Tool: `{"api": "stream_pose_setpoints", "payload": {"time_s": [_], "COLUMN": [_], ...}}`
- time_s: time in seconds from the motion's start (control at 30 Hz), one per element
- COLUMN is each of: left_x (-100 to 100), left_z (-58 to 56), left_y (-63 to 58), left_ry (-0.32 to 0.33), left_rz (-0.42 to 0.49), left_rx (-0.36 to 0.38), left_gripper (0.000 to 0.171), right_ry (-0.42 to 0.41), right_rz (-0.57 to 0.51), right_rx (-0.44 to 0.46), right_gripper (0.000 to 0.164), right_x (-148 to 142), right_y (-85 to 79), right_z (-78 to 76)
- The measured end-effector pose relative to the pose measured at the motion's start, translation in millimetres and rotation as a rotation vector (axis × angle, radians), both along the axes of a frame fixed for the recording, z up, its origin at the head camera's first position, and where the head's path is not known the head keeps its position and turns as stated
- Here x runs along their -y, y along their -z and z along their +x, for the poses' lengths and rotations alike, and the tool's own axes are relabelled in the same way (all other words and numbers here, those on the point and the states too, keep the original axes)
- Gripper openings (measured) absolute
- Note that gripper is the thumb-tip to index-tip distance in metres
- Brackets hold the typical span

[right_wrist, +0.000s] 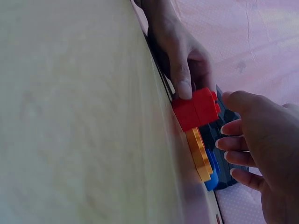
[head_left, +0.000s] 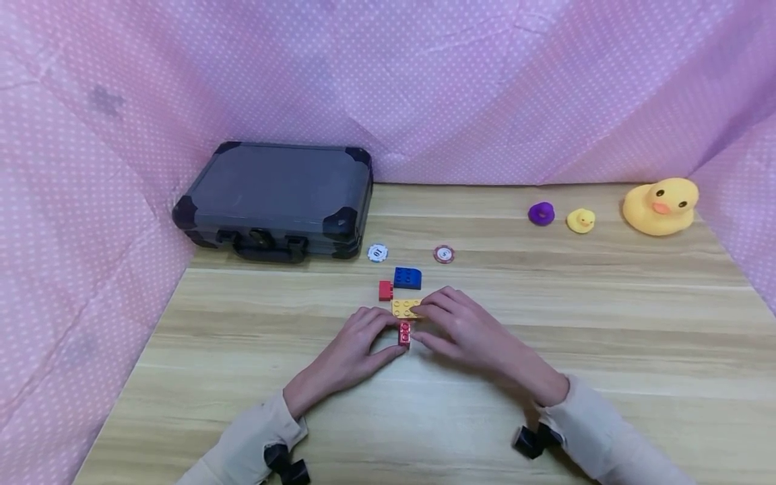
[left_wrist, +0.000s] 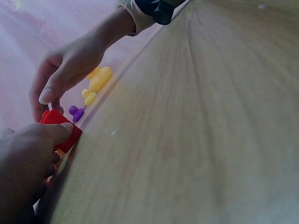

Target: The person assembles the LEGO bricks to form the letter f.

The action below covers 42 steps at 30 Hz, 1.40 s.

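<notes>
Beige sleeves [head_left: 612,431], black wrist cameras [head_left: 527,442]
</notes>
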<state>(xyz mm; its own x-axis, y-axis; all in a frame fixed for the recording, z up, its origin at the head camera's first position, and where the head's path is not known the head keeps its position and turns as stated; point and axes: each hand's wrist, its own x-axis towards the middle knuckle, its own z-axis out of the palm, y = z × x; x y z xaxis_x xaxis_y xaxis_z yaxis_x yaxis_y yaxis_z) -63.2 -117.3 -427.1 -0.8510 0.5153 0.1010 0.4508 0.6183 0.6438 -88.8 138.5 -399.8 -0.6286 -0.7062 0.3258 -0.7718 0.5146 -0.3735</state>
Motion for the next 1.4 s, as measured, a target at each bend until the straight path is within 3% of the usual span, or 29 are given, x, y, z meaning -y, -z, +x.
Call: {"api": "stream_pose_setpoints", "payload": {"time_s": [0.23,0.5,0.7,1.1,1.4], "left_x": [1,1,1,0,-1], "left_z": [5.7,8.1,9.4,4.0,0.7], "left_y": [0.7,2.8,2.6,0.3,0.9], "left_ry": [-0.01,-0.009,-0.009,0.0,0.002], "left_rz": [-0.006,0.004,0.012,0.011,0.015], "left_rx": [0.006,-0.015,-0.004,-0.022,-0.046], "left_gripper": [0.039,0.037,0.037,0.038,0.038], "right_ry": [0.024,0.081,0.074,0.063,0.082], "right_rz": [-0.02,0.011,0.036,0.014,-0.014], "right_rx": [-0.023,0.047,0.077,0.018,0.066], "right_gripper": [0.039,0.044,0.046,0.04,0.038], "right_x": [-2,-4,-2,3,2], "right_y": [3.5,13.5,19.6,22.6,20.8], "right_z": [-2.7,-9.6,-13.3,-19.9,-22.1]}}
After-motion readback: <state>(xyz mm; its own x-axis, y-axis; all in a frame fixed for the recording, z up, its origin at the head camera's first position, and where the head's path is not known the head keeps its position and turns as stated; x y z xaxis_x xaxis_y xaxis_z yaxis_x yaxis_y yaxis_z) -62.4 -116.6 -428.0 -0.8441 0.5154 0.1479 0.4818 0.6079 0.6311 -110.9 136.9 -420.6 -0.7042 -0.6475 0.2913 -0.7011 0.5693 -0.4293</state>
